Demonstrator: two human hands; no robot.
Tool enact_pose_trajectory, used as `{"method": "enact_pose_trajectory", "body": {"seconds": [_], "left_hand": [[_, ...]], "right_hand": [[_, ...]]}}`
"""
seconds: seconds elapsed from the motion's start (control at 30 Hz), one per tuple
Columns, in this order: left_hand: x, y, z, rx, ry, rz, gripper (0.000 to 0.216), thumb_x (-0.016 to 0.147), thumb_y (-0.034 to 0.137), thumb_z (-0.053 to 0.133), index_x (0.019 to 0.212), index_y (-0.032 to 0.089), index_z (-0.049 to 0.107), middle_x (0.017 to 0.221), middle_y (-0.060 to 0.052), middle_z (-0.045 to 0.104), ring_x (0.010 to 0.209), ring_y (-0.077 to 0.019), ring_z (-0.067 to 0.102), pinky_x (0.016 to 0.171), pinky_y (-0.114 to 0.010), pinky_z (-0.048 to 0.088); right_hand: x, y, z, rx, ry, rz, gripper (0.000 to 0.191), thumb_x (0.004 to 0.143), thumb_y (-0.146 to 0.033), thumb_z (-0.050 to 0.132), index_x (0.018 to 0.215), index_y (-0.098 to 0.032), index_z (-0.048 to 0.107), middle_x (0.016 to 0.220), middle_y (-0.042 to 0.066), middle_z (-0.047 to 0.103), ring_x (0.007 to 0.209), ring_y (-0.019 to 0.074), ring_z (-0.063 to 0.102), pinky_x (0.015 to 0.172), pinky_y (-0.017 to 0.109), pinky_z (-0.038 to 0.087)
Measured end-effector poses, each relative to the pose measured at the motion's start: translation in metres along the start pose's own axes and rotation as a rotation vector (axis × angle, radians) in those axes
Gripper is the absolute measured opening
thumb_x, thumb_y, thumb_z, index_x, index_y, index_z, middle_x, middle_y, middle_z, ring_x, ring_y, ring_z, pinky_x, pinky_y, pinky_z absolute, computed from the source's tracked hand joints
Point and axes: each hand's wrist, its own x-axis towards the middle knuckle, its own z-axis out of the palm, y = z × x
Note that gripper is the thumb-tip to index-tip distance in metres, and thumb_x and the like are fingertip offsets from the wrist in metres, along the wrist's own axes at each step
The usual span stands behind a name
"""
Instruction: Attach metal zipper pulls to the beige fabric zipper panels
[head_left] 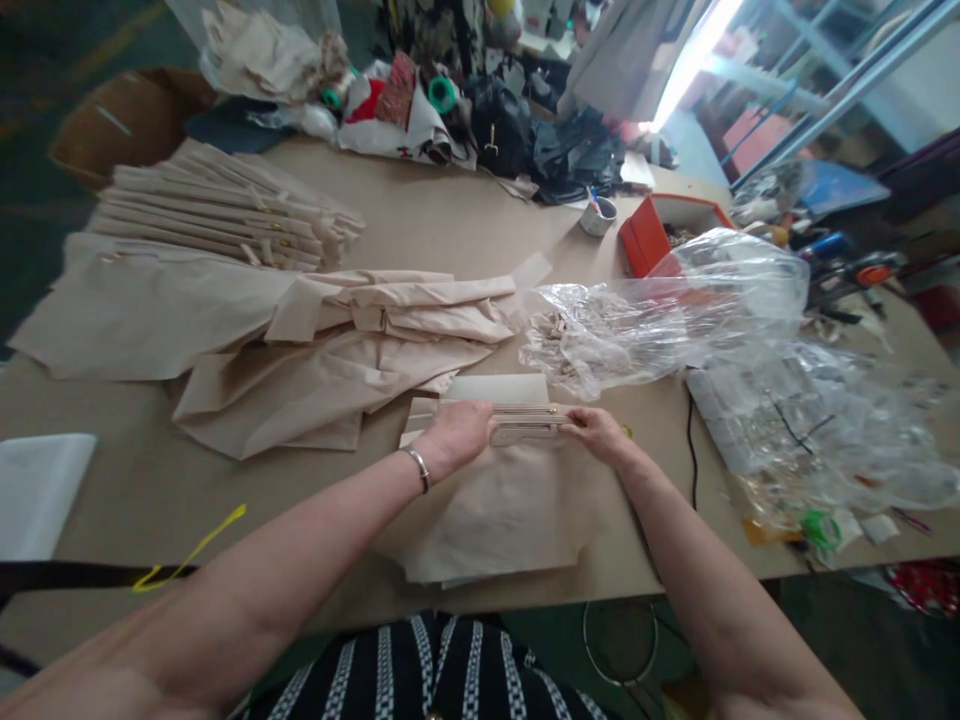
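A beige fabric piece [499, 520] lies flat at the front of the table. Across its upper part runs a zipper strip [525, 410] with small gold-coloured metal on it. My left hand [459, 434] is closed on the left end of this strip, its fingertips partly hidden. At the right end, my right hand [595, 432] pinches the strip's edge between thumb and fingers. A pale flat sheet [499, 386] shows just behind the strip. Loose beige fabric pieces [300, 380] lie crumpled to the left, near my left hand.
Stacked beige pieces [202, 215] lie at the back left, by a cardboard box [124, 125]. Clear plastic bags [660, 310] cover the right side, near an orange box [637, 237] and a small cup [598, 217]. A black cord [691, 450] runs down the right.
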Motion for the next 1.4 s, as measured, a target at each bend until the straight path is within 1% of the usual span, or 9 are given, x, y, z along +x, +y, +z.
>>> {"method": "enact_pose_trajectory", "body": {"seconds": [0.2,0.37,0.6,0.8,0.9,1.07,1.2,1.33,1.4], "left_hand": [[0.017,-0.007,0.010,0.021,-0.018,-0.031,0.031,0.086,0.035,0.045,0.096,0.015,0.066,0.089,-0.017,0.069,0.086,-0.0323,0.066,0.072,-0.039,0.050],[0.018,-0.005,0.008,0.022,0.003,-0.042,0.034,0.087,0.036,0.043,0.106,0.013,0.059,0.090,-0.018,0.068,0.087,-0.0334,0.066,0.072,-0.041,0.050],[0.001,-0.020,0.003,0.026,0.028,-0.085,0.027,0.084,0.029,0.050,0.108,0.017,0.053,0.089,-0.013,0.069,0.085,-0.0274,0.067,0.067,-0.034,0.050],[-0.024,-0.030,-0.005,0.060,0.118,-0.079,0.018,0.087,0.024,0.048,0.099,0.014,0.058,0.087,-0.014,0.067,0.083,-0.0273,0.065,0.074,-0.040,0.047],[-0.031,-0.033,-0.015,0.058,0.209,-0.020,0.017,0.088,0.020,0.044,0.097,0.014,0.058,0.096,-0.015,0.064,0.094,-0.0281,0.059,0.080,-0.042,0.043],[-0.042,-0.054,-0.014,0.064,0.303,0.042,0.017,0.086,0.019,0.046,0.095,0.014,0.060,0.097,-0.014,0.060,0.093,-0.0264,0.054,0.077,-0.039,0.042],[-0.057,-0.075,-0.003,0.025,0.300,0.068,0.014,0.085,0.022,0.050,0.092,0.015,0.060,0.096,-0.012,0.060,0.096,-0.0264,0.052,0.079,-0.039,0.043],[-0.068,-0.094,-0.001,-0.153,0.374,0.093,0.010,0.084,0.021,0.052,0.088,0.016,0.060,0.097,-0.009,0.061,0.097,-0.0236,0.052,0.086,-0.038,0.043],[-0.068,-0.101,-0.004,-0.331,0.440,0.101,0.014,0.086,0.021,0.048,0.085,0.016,0.061,0.094,-0.008,0.062,0.094,-0.0204,0.054,0.088,-0.035,0.042]], "right_hand": [[0.020,0.024,0.016,-0.024,0.097,0.074,0.028,0.069,-0.043,0.055,0.066,-0.016,0.062,0.055,-0.003,0.053,0.055,0.0124,0.048,0.055,0.024,0.038],[0.024,0.022,0.020,-0.058,0.272,0.067,0.042,0.066,-0.041,0.059,0.101,-0.018,0.062,0.094,0.006,0.066,0.087,0.0208,0.060,0.077,0.032,0.046],[0.021,-0.003,0.036,-0.098,0.227,-0.046,0.037,0.070,-0.036,0.053,0.099,-0.017,0.064,0.095,0.010,0.068,0.089,0.0252,0.061,0.082,0.039,0.047],[0.020,-0.009,0.048,-0.486,0.225,-0.106,0.041,0.079,-0.036,0.050,0.116,-0.019,0.058,0.115,0.011,0.059,0.104,0.0264,0.056,0.089,0.039,0.044],[0.029,-0.031,0.037,-0.484,0.271,-0.229,0.045,0.079,-0.032,0.051,0.122,-0.018,0.054,0.124,0.012,0.054,0.111,0.0263,0.052,0.095,0.040,0.042],[0.086,-0.116,0.036,-0.486,0.165,-0.468,0.035,0.081,-0.024,0.047,0.114,-0.023,0.059,0.117,0.007,0.059,0.111,0.0251,0.052,0.096,0.040,0.041],[0.152,-0.164,0.068,-0.543,0.142,-0.276,0.051,0.075,-0.029,0.058,0.124,-0.016,0.053,0.122,0.015,0.057,0.112,0.0298,0.050,0.093,0.040,0.040],[0.187,-0.173,0.086,-0.507,0.112,-0.199,0.018,0.077,-0.027,0.055,0.089,-0.019,0.066,0.088,0.009,0.068,0.089,0.0240,0.059,0.079,0.033,0.043],[0.187,-0.177,0.080,-0.464,0.112,-0.231,0.018,0.081,-0.027,0.049,0.080,-0.019,0.065,0.081,0.007,0.068,0.084,0.0215,0.060,0.075,0.031,0.043]]}}
